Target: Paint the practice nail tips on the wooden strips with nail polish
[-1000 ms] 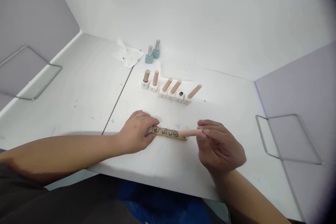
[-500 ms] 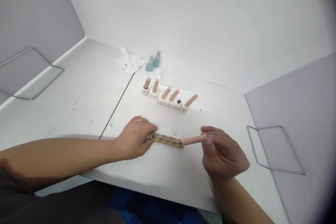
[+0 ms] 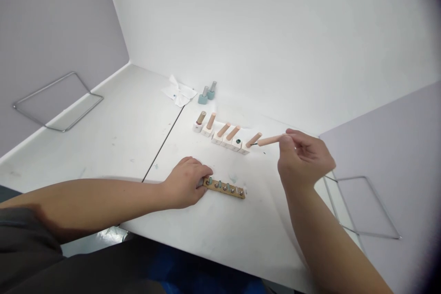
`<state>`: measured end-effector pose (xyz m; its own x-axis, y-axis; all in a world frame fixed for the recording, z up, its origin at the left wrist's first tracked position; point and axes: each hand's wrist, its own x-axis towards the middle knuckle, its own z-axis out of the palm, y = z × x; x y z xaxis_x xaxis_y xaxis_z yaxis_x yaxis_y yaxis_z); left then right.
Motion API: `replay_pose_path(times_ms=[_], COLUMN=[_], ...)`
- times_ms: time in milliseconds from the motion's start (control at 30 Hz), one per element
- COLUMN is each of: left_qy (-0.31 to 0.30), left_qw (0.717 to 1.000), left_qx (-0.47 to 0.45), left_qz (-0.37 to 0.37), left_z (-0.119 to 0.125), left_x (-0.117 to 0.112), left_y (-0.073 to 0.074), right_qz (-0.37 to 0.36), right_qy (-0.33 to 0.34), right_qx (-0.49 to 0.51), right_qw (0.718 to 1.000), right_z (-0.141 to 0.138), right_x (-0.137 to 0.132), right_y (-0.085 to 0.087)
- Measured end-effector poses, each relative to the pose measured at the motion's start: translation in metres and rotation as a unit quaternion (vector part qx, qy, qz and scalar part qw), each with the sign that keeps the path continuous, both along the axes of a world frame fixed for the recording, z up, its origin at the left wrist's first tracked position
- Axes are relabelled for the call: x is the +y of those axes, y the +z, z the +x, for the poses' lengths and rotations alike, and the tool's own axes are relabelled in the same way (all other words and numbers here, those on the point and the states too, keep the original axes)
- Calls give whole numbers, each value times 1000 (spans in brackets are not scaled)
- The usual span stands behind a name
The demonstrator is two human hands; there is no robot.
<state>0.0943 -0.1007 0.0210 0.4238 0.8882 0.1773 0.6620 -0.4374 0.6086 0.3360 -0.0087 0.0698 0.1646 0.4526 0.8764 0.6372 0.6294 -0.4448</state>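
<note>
My left hand (image 3: 184,183) pinches the left end of a narrow gold-brown strip (image 3: 229,192) on the table. Along the strip sit several silver round studs and small nail tips, some green. Raised to the right of the bottles, my right hand (image 3: 305,158) grips a nail polish brush (image 3: 270,140) by its long pinkish cap. The brush's dark tip points left, close to the rightmost capped bottle (image 3: 245,148); whether they touch I cannot tell. Beside that bottle stands an uncapped white polish bottle (image 3: 236,145) with dark green at its mouth.
Several more capped polish bottles (image 3: 217,138) continue the row to the left. Behind them stand two pale blue bottles (image 3: 203,99) and a crumpled white tissue (image 3: 179,94). Wire frames (image 3: 58,101) flank the white table (image 3: 206,225), left and right. A seam crosses the tabletop.
My right hand has carried the brush from the strip's right end up to the row of bottles. My left hand still holds the strip. The whole view has shifted slightly.
</note>
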Motion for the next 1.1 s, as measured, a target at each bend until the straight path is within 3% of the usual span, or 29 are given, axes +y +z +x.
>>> replay_pose_path(times_ms=[400, 1100], left_qy=[-3, -3], left_qw=[1000, 1000], left_qx=[8, 4], left_qz=[-5, 2], left_z=[0, -1], left_x=[1, 1], left_y=[3, 2], right_qz=[-81, -131], right_qy=[-33, -26], right_qx=[-84, -143], right_qw=[993, 981], right_z=[-14, -19], right_x=[17, 25], right_y=[5, -12])
